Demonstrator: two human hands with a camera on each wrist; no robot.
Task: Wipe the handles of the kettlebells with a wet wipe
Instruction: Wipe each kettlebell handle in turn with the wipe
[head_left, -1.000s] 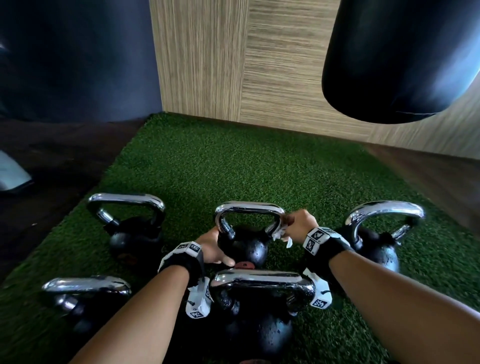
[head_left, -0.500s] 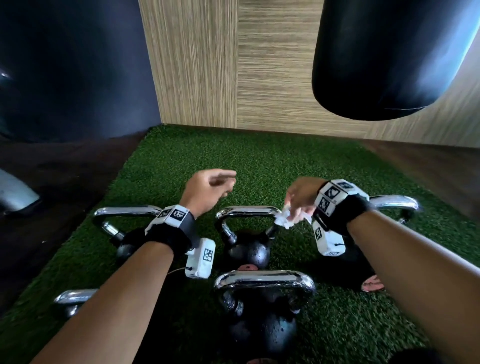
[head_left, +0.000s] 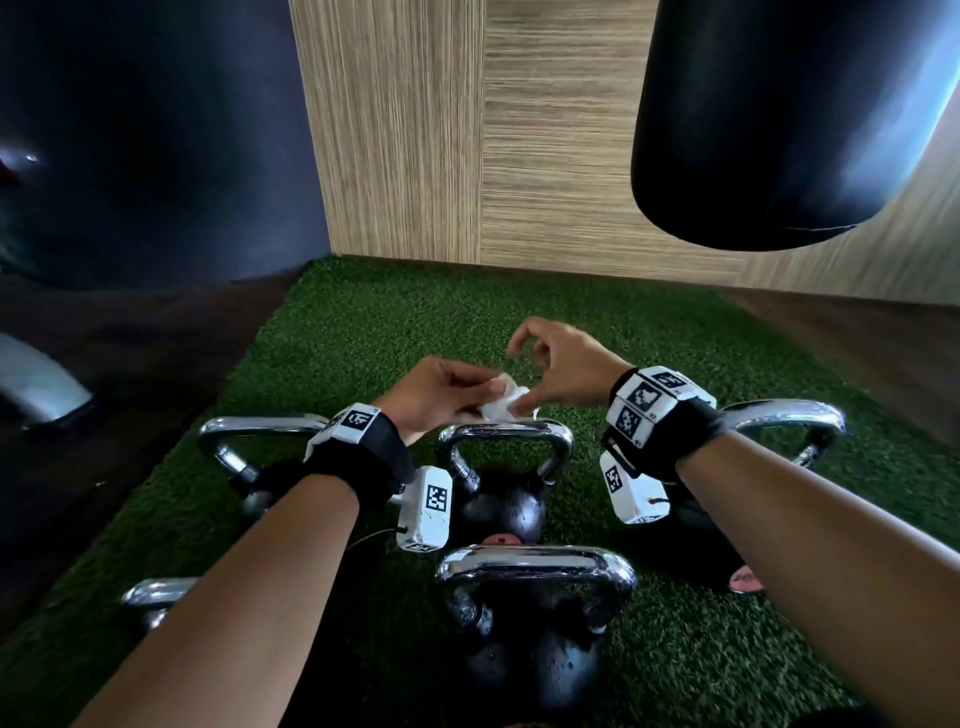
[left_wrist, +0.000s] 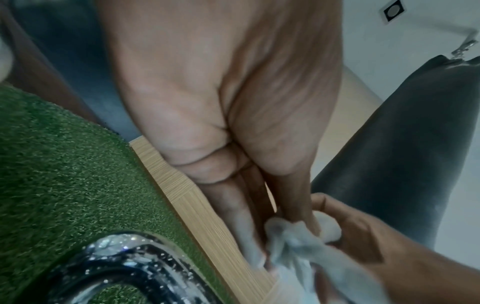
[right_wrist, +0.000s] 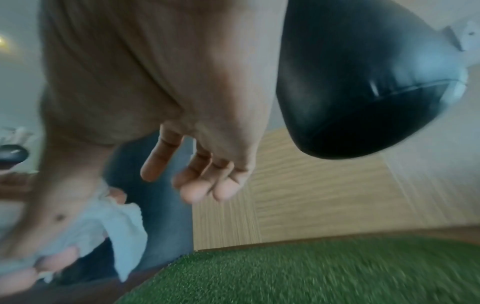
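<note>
both hands meet above the middle kettlebell's chrome handle (head_left: 503, 432), the left hand (head_left: 434, 396) and right hand (head_left: 563, 364) pinching the crumpled wet wipe (head_left: 506, 402) in their fingers, seemingly refolding it; next, press it onto an unwiped handle.

Daylight enters from the upper right, laying a pale blue sheen on the hanging punching bag (head_left: 789, 119). The room's left side is dim, almost black. Bright glare streaks run along the chrome kettlebell handles (head_left: 535, 564) below the hands. The head view is fairly sharp, with walls bowing toward the edges. The left wrist view is soft; the left hand (left_wrist: 228, 115) fills it, close and unfocused. The right wrist view is smeared by motion, the green turf (right_wrist: 311, 273) beneath the right hand (right_wrist: 166, 98) streaked.
</note>
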